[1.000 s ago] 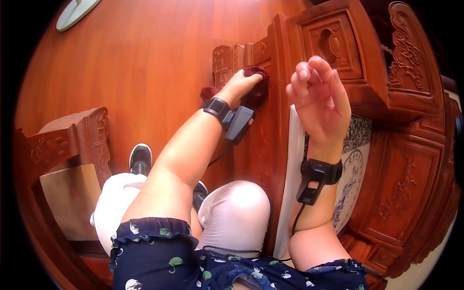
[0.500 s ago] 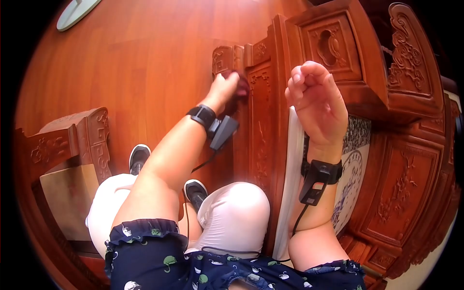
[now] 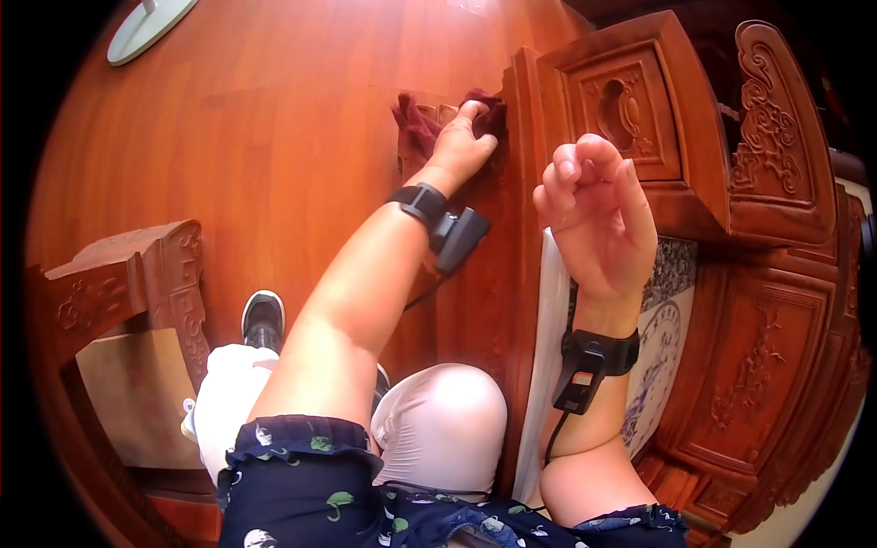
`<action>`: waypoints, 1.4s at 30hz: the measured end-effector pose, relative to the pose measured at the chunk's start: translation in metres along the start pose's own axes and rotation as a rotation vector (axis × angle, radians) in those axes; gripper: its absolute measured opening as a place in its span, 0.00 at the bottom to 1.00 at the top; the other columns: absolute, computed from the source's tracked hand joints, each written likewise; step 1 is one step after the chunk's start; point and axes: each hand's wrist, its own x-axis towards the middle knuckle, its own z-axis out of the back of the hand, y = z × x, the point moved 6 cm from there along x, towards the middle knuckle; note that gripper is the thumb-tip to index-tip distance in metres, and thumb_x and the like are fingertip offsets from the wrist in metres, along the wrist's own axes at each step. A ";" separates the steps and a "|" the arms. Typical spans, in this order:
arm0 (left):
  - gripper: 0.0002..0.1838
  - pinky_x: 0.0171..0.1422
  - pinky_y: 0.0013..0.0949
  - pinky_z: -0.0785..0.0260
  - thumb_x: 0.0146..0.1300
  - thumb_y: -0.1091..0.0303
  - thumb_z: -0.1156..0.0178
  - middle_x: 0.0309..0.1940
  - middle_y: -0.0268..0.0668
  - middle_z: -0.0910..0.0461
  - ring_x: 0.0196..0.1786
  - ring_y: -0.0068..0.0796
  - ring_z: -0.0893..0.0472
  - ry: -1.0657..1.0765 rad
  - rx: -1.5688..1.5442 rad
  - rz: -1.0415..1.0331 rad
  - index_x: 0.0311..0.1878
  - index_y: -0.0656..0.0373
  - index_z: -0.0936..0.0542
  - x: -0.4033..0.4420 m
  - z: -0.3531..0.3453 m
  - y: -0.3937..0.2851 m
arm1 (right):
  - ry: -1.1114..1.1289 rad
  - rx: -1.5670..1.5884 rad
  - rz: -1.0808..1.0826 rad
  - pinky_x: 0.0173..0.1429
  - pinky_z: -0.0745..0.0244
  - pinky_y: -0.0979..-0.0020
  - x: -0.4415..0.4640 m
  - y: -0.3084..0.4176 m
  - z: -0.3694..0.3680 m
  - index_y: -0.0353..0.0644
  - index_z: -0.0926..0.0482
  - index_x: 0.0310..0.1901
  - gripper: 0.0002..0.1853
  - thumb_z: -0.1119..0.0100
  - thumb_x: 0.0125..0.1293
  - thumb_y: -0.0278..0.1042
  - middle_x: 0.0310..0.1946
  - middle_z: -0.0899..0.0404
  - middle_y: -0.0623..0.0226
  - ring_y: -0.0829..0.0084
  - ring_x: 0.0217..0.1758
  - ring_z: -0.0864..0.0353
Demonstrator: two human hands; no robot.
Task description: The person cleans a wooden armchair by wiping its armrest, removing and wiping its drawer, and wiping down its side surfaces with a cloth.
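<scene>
My left hand (image 3: 461, 146) is closed on a dark red cloth (image 3: 417, 126), which bunches over the end of a carved wooden piece beside the wooden bench. Cloth shows on both sides of the fingers, and part of the wood beneath is hidden. My right hand (image 3: 598, 205) is raised with the palm turned up. Its fingers are loosely curled and apart, with nothing in them. Below and behind that hand lies a blue-and-white patterned cushion (image 3: 660, 352) with a white edge (image 3: 545, 301). A carved wooden box-like panel (image 3: 626, 105) stands just beyond the right fingertips.
A second carved wooden armrest (image 3: 169, 274) stands at the left, with a tan panel (image 3: 137, 393) below it. Wooden floor (image 3: 274, 155) stretches ahead. A round white base (image 3: 146, 32) stands at the far left. My knee (image 3: 448, 411) is close to the bench front.
My left hand has moved up and to the right with the cloth, which is now spread over the carved end. My right hand has barely moved, slightly lower in view.
</scene>
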 end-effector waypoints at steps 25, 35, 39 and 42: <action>0.22 0.64 0.29 0.40 0.63 0.74 0.50 0.57 0.43 0.28 0.61 0.27 0.31 0.126 -0.287 -0.229 0.61 0.66 0.32 -0.056 -0.020 0.008 | -0.018 -0.019 -0.026 0.41 0.41 0.74 -0.001 -0.002 -0.002 0.39 0.27 0.49 0.18 0.60 0.71 0.43 0.36 0.33 0.68 0.77 0.34 0.38; 0.30 0.66 0.32 0.43 0.61 0.70 0.51 0.62 0.49 0.35 0.64 0.37 0.34 0.085 -0.172 -0.266 0.68 0.61 0.44 0.001 -0.013 -0.007 | -0.010 -0.027 -0.037 0.42 0.37 0.75 -0.001 -0.002 0.001 0.36 0.27 0.49 0.19 0.59 0.71 0.43 0.37 0.29 0.65 0.77 0.35 0.34; 0.27 0.66 0.32 0.42 0.61 0.73 0.53 0.61 0.51 0.34 0.64 0.37 0.34 0.226 0.048 -0.146 0.65 0.63 0.39 -0.003 -0.003 -0.025 | 0.013 -0.033 -0.056 0.43 0.40 0.75 0.001 -0.003 0.000 0.39 0.27 0.50 0.18 0.60 0.71 0.44 0.37 0.31 0.67 0.77 0.35 0.36; 0.24 0.67 0.33 0.43 0.59 0.75 0.53 0.59 0.52 0.31 0.64 0.42 0.33 0.086 0.073 -0.209 0.61 0.67 0.34 -0.013 -0.011 0.021 | 0.007 0.063 -0.015 0.42 0.35 0.76 0.003 -0.003 0.001 0.32 0.27 0.49 0.19 0.58 0.71 0.42 0.38 0.25 0.63 0.77 0.36 0.30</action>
